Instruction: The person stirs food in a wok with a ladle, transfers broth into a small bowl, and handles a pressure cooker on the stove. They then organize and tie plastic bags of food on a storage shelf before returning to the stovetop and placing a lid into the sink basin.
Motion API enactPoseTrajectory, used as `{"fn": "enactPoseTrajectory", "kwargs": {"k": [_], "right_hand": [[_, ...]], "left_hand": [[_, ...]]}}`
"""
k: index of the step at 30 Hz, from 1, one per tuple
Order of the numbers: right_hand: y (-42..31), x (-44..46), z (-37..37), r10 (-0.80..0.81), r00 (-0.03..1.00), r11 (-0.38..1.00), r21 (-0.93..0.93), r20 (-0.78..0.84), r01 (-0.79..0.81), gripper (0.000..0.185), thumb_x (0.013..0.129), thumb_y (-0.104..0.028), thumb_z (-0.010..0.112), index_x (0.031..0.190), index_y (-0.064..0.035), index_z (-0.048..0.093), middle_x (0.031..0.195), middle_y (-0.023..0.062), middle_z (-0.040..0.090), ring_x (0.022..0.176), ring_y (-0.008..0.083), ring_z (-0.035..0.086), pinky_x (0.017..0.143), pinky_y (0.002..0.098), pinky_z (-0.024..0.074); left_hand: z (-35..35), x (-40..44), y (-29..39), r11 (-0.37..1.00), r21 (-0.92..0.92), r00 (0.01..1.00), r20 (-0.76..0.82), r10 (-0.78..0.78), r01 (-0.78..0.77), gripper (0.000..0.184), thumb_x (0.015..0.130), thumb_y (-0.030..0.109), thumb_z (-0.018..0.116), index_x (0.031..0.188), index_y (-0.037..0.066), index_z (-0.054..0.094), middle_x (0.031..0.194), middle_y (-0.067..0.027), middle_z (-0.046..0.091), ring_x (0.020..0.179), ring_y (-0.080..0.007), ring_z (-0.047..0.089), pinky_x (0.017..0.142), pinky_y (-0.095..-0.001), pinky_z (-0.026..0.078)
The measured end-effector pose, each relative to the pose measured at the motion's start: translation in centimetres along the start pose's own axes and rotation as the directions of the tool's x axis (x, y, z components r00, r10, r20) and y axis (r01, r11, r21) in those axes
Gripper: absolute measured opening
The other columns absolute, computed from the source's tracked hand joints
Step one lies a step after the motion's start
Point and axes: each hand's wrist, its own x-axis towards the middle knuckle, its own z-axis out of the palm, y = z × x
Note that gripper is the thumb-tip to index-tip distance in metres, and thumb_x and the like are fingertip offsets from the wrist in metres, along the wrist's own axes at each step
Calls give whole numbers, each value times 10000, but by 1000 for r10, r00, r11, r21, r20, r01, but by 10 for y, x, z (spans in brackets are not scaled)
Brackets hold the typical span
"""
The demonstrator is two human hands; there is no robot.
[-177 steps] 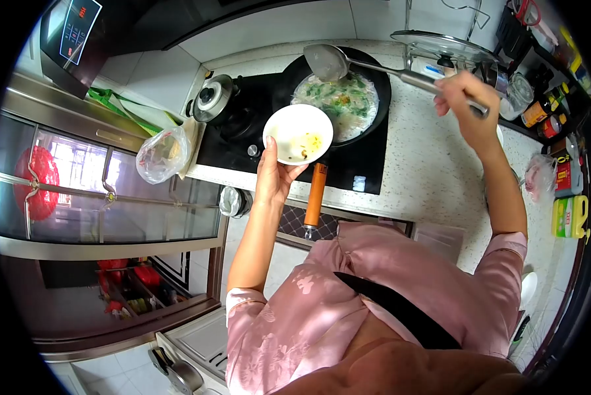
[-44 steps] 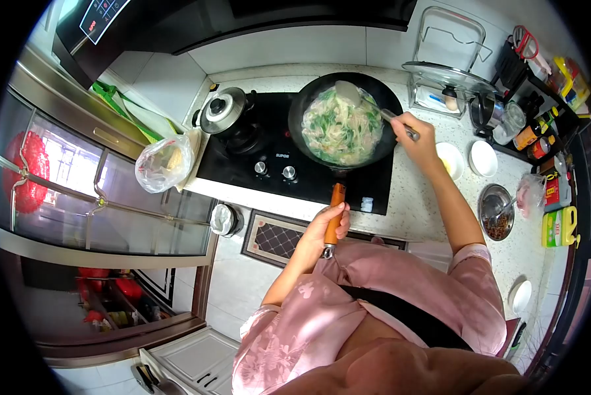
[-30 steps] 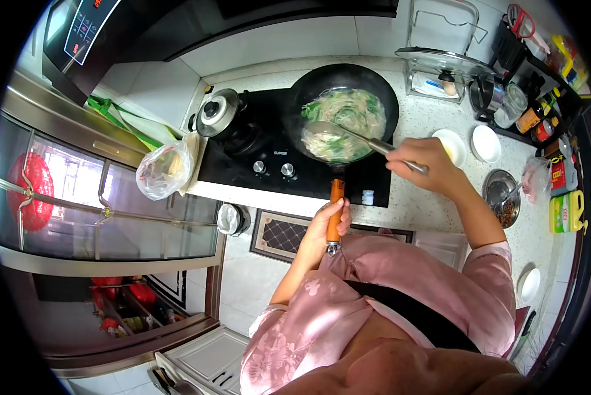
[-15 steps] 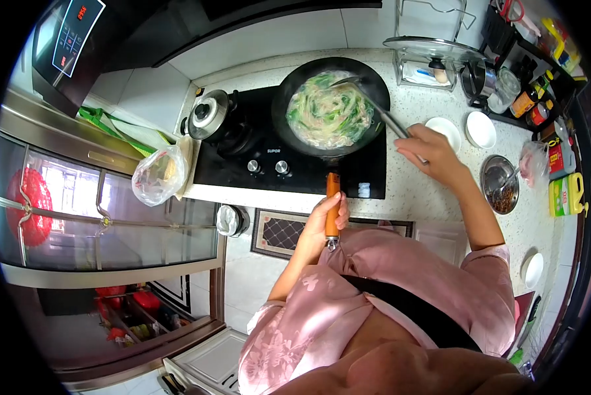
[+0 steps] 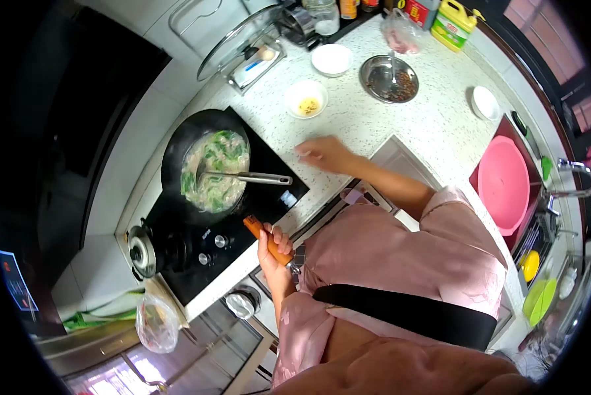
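A black wok (image 5: 174,151) stands on the hob, with noodles and green leafy vegetables (image 5: 224,158) in pale broth inside. My left hand (image 5: 275,249) is closed round the wok's orange-brown handle (image 5: 254,226). A metal spatula (image 5: 264,178) leans in the wok, its blade in the food and its handle sticking out over the right rim. My right hand (image 5: 325,155) is over the counter edge right of the hob, fingers loosely stretched and holding nothing. Above it is a white bowl (image 5: 294,105) with yellowish liquid in the bottom.
A lidded pot (image 5: 142,250) sits at the hob's left. On the counter are a second white bowl (image 5: 331,60), a steel bowl (image 5: 368,71) with dark bits and a spoon, and a small white bowl (image 5: 485,103). A pink basin (image 5: 504,184) stands in the sink. A glass lid (image 5: 233,46) leans in a rack.
My right hand has let go of the spatula and moved away from the wok. The spatula now rests in the wok. The view has turned to the right; my left hand keeps hold of the handle.
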Motion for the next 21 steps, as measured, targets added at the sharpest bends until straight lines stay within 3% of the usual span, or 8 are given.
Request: {"fn": "enactPoseTrajectory", "kwargs": {"k": [2,3,4,6,9,16,19,21], "right_hand": [[14,-17,-34,343,913,933,189,-220,-305,177,830,-119,618,982,-37,658,860,100,676,686,186,643,618,301,522],[32,-27,-49,522,816,821,405,-248,-402,164,842,-81,586,981,-19,648,804,100,662,610,158,616,566,273,517],[51,-40,-65,676,687,656,641,-266,-398,156,856,-59,554,979,-18,641,781,103,648,578,153,600,533,275,517],[67,-62,-96,822,468,521,760,-325,-388,162,893,-67,484,996,-6,595,754,89,638,534,126,579,484,249,515],[109,-90,-129,857,252,506,827,-450,-244,133,873,-75,516,910,49,548,713,131,594,530,198,587,498,313,545],[169,-72,-173,924,187,379,870,-334,-315,262,886,-183,558,873,76,517,675,155,582,482,238,588,450,361,554],[170,-58,-177,888,122,458,824,-444,-335,134,855,-57,534,820,71,512,660,160,570,460,245,583,406,359,544],[187,-63,-187,876,178,482,818,-448,-313,67,820,1,521,804,62,499,665,167,567,459,254,589,378,360,536]], "left_hand": [[4,-1,-2,999,34,1000,-29,5,-4,182,937,266,491,950,91,445,684,-18,395,490,-80,348,431,-209,323],[6,-1,-1,998,63,997,-68,26,-22,201,939,278,487,948,82,443,680,-17,390,477,-74,340,417,-205,330],[5,-1,1,999,31,1000,2,-18,18,159,936,255,495,956,106,445,694,-23,399,520,-93,360,471,-221,330],[-1,1,4,999,22,999,26,-45,44,160,936,257,495,956,107,445,695,-23,399,519,-93,357,469,-222,327],[-8,2,3,998,-6,997,57,-61,61,181,935,272,493,973,100,453,699,-31,404,515,-98,355,466,-225,320],[-15,3,9,997,28,996,59,-68,66,258,928,295,495,1037,62,476,698,-44,427,498,-109,366,450,-241,342],[-21,6,9,998,43,997,63,-51,48,275,935,308,481,1040,54,483,684,-45,416,483,-112,366,422,-246,349],[-21,4,8,999,46,999,42,-22,20,280,942,312,467,1041,50,479,681,-48,419,479,-110,368,419,-240,348]]}}
